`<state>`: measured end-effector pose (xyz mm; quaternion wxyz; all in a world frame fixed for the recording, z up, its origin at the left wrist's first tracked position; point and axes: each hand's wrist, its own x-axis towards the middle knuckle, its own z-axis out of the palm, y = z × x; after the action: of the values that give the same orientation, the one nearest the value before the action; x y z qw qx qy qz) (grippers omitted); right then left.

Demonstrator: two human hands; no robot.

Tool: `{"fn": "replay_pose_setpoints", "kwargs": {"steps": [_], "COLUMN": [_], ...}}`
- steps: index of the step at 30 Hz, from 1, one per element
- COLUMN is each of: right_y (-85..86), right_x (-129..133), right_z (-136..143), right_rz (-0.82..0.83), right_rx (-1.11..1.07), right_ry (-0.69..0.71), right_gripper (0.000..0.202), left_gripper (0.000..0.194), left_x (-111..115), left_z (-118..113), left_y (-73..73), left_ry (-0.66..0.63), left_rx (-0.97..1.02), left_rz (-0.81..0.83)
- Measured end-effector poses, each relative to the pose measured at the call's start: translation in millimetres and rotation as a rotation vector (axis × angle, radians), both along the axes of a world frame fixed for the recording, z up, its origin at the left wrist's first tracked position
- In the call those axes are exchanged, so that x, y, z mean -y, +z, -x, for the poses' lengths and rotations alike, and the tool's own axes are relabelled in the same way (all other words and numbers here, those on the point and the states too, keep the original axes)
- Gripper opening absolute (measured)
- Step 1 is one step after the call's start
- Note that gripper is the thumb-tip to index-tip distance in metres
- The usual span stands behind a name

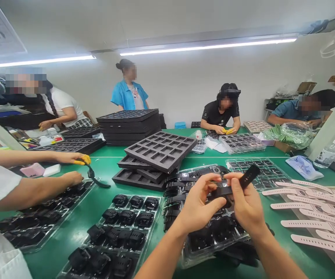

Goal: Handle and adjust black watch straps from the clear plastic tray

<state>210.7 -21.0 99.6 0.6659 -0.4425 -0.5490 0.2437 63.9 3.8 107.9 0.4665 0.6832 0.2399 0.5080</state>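
In front of me both hands are on a black watch (pixel 224 190) with a long strap. My right hand (pixel 247 207) pinches the strap between thumb and fingers, and its free end sticks up past them to the right. Curled around the other part of the watch is my left hand (pixel 198 205), its thumb pointing right; the watch body is mostly hidden by the fingers. Directly below lies a clear plastic tray (pixel 189 252) holding several black watches (pixel 201 234), with more straps laid along its left side. A second clear tray (pixel 144 248) of coiled black watches lies to the left.
Black foam trays (pixel 161 151) are stacked askew ahead, beside a taller stack (pixel 128 131). Pink watches (pixel 315 224) spread out at right, near a water bottle (pixel 328 153). A co-worker's hands (pixel 74 170) handle another black watch at left. Other people stand or sit across the green table (pixel 103 217).
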Motion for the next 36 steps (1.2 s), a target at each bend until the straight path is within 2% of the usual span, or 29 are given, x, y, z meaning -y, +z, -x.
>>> {"fn": "replay_pose_setpoints", "kwargs": {"steps": [2, 5, 8, 12, 15, 18, 22, 27, 31, 36], "right_y": [-1.2, -2.6, -3.6, -4.1, -5.4, -7.2, -7.9, -2.8, -2.7, -3.6], "right_x": [-0.8, -1.1, -1.2, -2.3, -4.4, -4.7, 0.5, 4.4, 3.1, 6.0], "right_z": [-2.1, -4.4, -4.0, -2.1, -2.0, -2.8, -7.9, -20.9, -24.5, -22.7], "right_rz": [0.009, 0.004, 0.011, 0.009, -0.001, -0.02, -0.179, -0.171, -0.256, -0.269], "right_rx": [-0.157, -0.267, -0.225, -0.096, -0.173, -0.233, -0.08, 0.232, 0.215, 0.278], "right_ry": [-0.028, -0.002, -0.015, -0.044, -0.035, -0.034, 0.025, 0.043, 0.077, 0.013], "right_gripper": [0.03, 0.03, 0.032, 0.034, 0.03, 0.032, 0.057, 0.037, 0.035, 0.035], "left_gripper": [0.054, 0.055, 0.052, 0.037, 0.025, 0.024, 0.03, 0.025, 0.026, 0.026], "left_x": [-2.0, -3.9, -2.8, 0.8, 1.7, -1.4, -9.3, -13.2, -12.0, -9.0], "left_z": [2.9, 3.7, 0.9, -2.5, -3.0, -1.3, 4.4, 10.1, 10.4, 9.1], "left_y": [1.2, 2.7, 2.0, 1.6, 2.4, 0.6, -4.5, -4.7, -2.2, -0.7], "left_ry": [0.021, -0.027, 0.064, 0.161, 0.178, 0.168, 0.155, 0.137, 0.137, 0.118], "left_rx": [-0.123, -0.277, -0.247, -0.213, -0.235, -0.239, -0.129, -0.108, -0.115, -0.133], "left_rz": [-0.009, -0.011, -0.022, -0.057, -0.089, -0.099, -0.048, -0.018, -0.029, -0.058]}}
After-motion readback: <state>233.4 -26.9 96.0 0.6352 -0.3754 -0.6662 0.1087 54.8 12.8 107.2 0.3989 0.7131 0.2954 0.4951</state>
